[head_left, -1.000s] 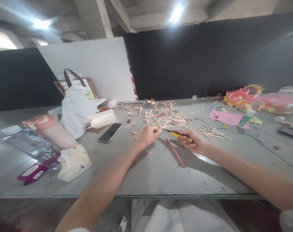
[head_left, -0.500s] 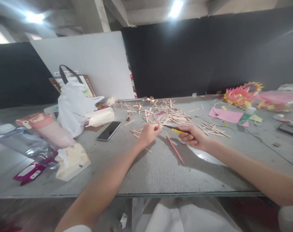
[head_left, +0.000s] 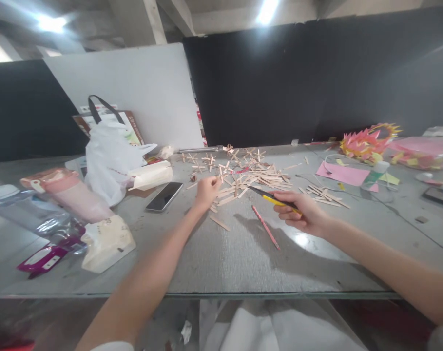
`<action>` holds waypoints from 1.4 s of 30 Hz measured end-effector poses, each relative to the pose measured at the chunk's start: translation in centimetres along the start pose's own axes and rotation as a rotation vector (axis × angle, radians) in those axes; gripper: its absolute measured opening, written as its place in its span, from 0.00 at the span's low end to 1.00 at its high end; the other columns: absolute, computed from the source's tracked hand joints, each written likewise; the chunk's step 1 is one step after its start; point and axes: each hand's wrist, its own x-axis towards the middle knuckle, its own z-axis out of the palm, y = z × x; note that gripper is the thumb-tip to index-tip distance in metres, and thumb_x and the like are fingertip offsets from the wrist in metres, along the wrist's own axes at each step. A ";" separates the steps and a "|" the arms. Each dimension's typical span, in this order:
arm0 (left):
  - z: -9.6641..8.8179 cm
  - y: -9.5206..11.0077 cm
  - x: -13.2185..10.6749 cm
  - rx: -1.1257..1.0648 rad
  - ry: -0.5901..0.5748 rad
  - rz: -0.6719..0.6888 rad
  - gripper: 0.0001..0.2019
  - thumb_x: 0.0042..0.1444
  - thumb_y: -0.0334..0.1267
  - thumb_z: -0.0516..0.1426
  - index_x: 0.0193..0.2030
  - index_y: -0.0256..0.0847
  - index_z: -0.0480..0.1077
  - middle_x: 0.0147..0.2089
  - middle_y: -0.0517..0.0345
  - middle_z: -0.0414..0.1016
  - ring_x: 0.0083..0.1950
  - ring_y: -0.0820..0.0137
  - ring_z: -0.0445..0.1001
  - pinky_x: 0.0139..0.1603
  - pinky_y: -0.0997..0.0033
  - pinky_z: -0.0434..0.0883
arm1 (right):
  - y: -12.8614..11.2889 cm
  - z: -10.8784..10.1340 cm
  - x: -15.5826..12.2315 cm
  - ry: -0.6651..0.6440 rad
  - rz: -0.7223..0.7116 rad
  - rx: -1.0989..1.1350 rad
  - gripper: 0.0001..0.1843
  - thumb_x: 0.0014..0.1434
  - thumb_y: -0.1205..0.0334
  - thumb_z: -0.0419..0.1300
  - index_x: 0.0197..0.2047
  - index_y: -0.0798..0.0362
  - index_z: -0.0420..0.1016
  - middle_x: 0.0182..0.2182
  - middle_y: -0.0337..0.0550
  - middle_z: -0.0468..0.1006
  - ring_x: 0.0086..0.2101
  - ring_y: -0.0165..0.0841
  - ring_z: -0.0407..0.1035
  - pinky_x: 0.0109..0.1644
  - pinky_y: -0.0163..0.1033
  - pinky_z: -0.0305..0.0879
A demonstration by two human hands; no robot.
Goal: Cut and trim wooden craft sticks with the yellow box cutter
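Note:
My left hand [head_left: 206, 193] is closed in a pinch at the left edge of the loose wooden sticks [head_left: 270, 176]. What sits between its fingertips, if anything, is too small to make out. In my right hand [head_left: 302, 212] is a utility knife [head_left: 269, 198] with a yellow and black handle, its dark tip pointing left over the near side of the sticks. A red patterned pencil [head_left: 265, 226] lies on the table just below the knife. Toward me from my left hand, a single wooden stick [head_left: 220, 224] rests flat.
On the left are a phone [head_left: 164, 196], a white plastic bag [head_left: 106, 161], a pink bottle [head_left: 69, 192] and a clear bottle [head_left: 34, 209]. Rightward lie a smaller stick pile [head_left: 325, 196], pink paper [head_left: 341, 173] and a spiky paper craft [head_left: 363, 144]. Dark panels [head_left: 316, 83] stand behind.
My left hand has moved left and slightly away from me, apart from the knife tip. My right hand, still on the knife, has shifted slightly right.

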 end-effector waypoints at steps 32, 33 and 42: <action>1.4 5.8 -5.2 -0.257 -0.721 0.163 0.25 0.73 0.54 0.48 0.25 0.43 0.59 0.20 0.63 0.63 0.23 0.74 0.60 0.32 0.68 0.62 | -0.7 -1.5 0.9 0.175 -0.432 -0.794 0.26 0.56 0.39 0.73 0.30 0.50 0.70 0.15 0.31 0.66 0.15 0.26 0.59 0.20 0.34 0.51; 1.6 5.6 -5.2 -0.231 -0.727 0.161 0.25 0.72 0.54 0.48 0.25 0.43 0.59 0.21 0.63 0.64 0.24 0.73 0.61 0.33 0.69 0.62 | -0.8 -1.7 1.0 0.173 -0.426 -0.831 0.25 0.57 0.40 0.73 0.30 0.50 0.70 0.15 0.31 0.66 0.15 0.26 0.59 0.20 0.34 0.52; 4.5 6.0 -8.1 0.168 -0.562 0.142 0.20 0.70 0.54 0.56 0.59 0.43 0.68 0.32 0.61 0.74 0.32 0.65 0.72 0.35 0.68 0.61 | -2.2 -5.0 2.1 0.384 -0.496 -0.922 0.25 0.61 0.42 0.69 0.27 0.50 0.66 0.18 0.35 0.67 0.16 0.26 0.61 0.20 0.35 0.52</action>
